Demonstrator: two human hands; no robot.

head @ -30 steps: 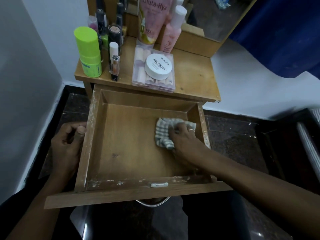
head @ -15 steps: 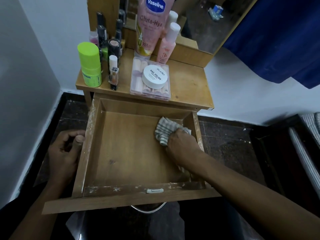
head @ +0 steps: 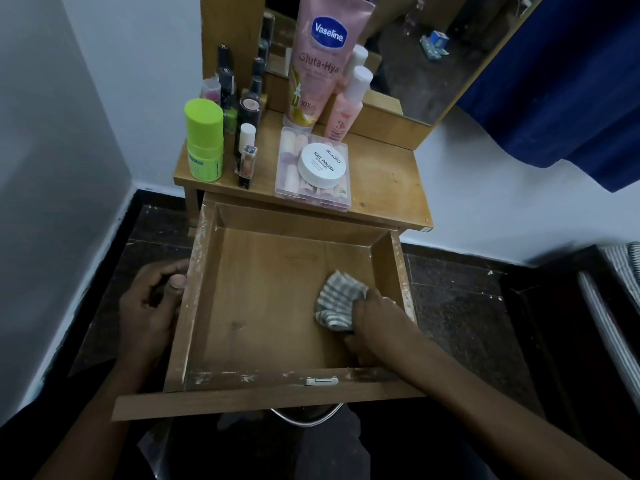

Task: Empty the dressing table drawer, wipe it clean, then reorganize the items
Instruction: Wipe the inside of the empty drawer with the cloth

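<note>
The wooden drawer (head: 263,306) is pulled out and holds nothing but a striped grey-and-white cloth (head: 337,301). My right hand (head: 377,320) presses that cloth onto the drawer floor near the right wall. My left hand (head: 152,306) grips the drawer's left side wall from outside, thumb on the rim. On the tabletop (head: 381,181) stand a lime green container (head: 203,140), dark small bottles (head: 249,109), a pink Vaseline tube (head: 320,60), a pink bottle (head: 346,105) and a clear case (head: 313,171) with a white nail polish remover tub (head: 322,165) on it.
A mirror (head: 433,53) rises behind the tabletop. White walls close in at the left and behind. A blue curtain (head: 561,77) hangs at the upper right. A dark frame with striped fabric (head: 620,306) stands at the right. The floor is dark stone.
My right hand has dragged the cloth from the drawer's back right corner toward the front along the right wall. My left hand has kept its grip on the left wall.
</note>
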